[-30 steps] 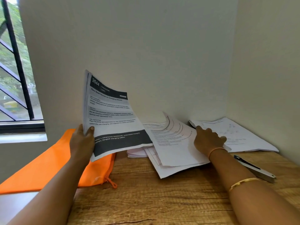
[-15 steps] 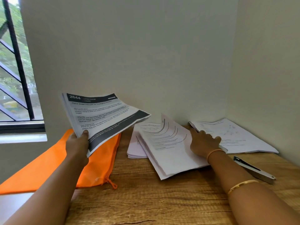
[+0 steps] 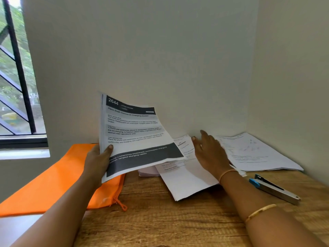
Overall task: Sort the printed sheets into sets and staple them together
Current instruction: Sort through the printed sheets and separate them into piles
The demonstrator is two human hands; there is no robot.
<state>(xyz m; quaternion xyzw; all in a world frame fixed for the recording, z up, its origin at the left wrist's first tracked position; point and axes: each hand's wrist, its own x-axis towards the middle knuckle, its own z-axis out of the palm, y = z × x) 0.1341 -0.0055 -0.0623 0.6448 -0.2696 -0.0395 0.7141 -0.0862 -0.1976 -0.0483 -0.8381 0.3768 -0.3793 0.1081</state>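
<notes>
Left hand (image 3: 97,162) grips printed set (image 3: 137,138), raised, left of the centre stack (image 3: 185,177) on the counter (image 3: 160,221). Right hand (image 3: 211,154) open, fingers spread on that stack. Stapler (image 3: 275,188) lies right of it.

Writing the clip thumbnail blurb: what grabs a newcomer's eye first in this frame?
First, the printed set with dark bands and the number 2644, held up off the desk in the left hand, left of centre. Next, the bright orange pouch lying flat on the desk's left side, under that hand. Then the right hand, open over the loose sheets at the middle, with a stapler lying to the right.
</notes>
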